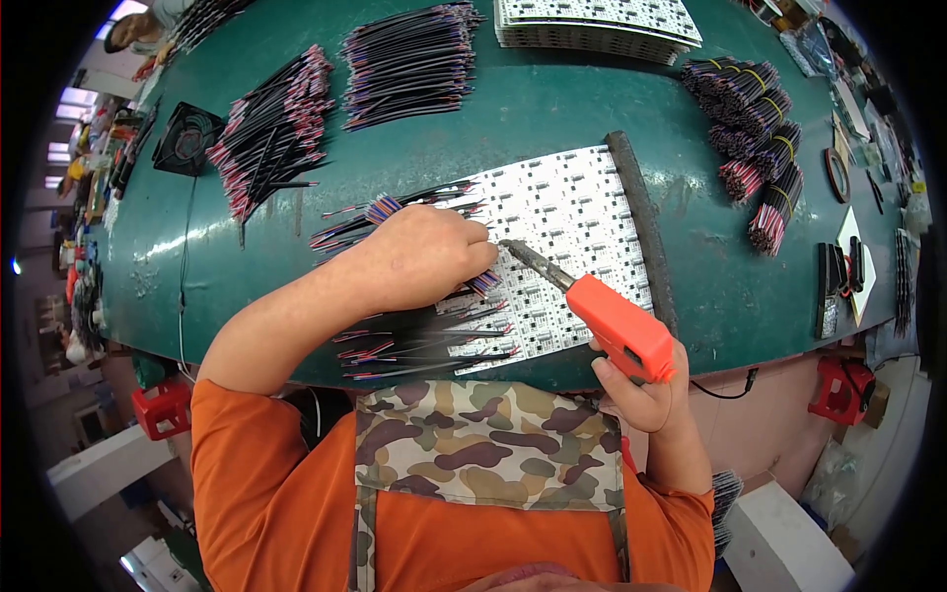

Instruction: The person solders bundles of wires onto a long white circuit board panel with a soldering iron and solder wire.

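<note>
My right hand (646,395) is wrapped round the handle of a red soldering gun (619,321). Its dark tip points left and ends just beside the fingertips of my left hand (434,259), over a white circuit board sheet (577,212) dotted with small dark parts. Closed, my left hand grips a bundle of wires (383,207) with blue and red ends, which sticks out on both sides of the fist. More black-sleeved wires (424,345) lie across the sheet's left edge, above and below that hand. What the left fingertips pinch is hidden.
A dark bar (641,227) runs along the sheet's right edge. Loose black cable piles (409,64) (276,128) lie at the back left of the green table (552,99). Stacked board sheets (597,39) stand behind, tied cable bundles (774,207) at right, a small black fan (187,138) at left.
</note>
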A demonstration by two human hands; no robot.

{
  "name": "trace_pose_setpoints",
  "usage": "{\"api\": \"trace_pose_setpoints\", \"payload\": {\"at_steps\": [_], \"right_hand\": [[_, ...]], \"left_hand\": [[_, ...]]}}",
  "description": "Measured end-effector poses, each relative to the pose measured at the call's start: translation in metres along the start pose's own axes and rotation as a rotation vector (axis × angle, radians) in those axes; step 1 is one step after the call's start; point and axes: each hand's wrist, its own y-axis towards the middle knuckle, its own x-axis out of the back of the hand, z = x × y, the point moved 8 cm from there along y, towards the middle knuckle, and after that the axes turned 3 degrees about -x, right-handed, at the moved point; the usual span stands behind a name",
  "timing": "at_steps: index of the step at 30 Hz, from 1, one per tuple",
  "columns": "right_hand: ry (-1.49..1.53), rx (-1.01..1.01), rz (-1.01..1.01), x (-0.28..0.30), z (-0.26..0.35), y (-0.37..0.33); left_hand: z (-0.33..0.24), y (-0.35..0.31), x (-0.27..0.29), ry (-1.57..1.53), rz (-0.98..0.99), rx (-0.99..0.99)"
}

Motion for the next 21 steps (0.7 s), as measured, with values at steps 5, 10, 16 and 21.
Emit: {"api": "trace_pose_setpoints", "payload": {"at_steps": [5, 10, 16, 21], "right_hand": [[0.01, -0.028, 0.006, 0.0, -0.003, -0.003], [-0.055, 0.03, -0.015, 0.0, 0.001, -0.004], [-0.021, 0.004, -0.006, 0.004, 0.003, -0.004], [0.093, 0.059, -0.161, 0.016, -0.001, -0.014]], "left_hand": [[0.002, 0.0, -0.003, 0.016, 0.05, 0.015], [0.001, 0.001, -0.003, 0.021, 0.052, 0.011], [0.001, 0.0, -0.005, 0.018, 0.068, 0.026], [0.001, 0.002, -0.003, 0.018, 0.075, 0.02]]}}
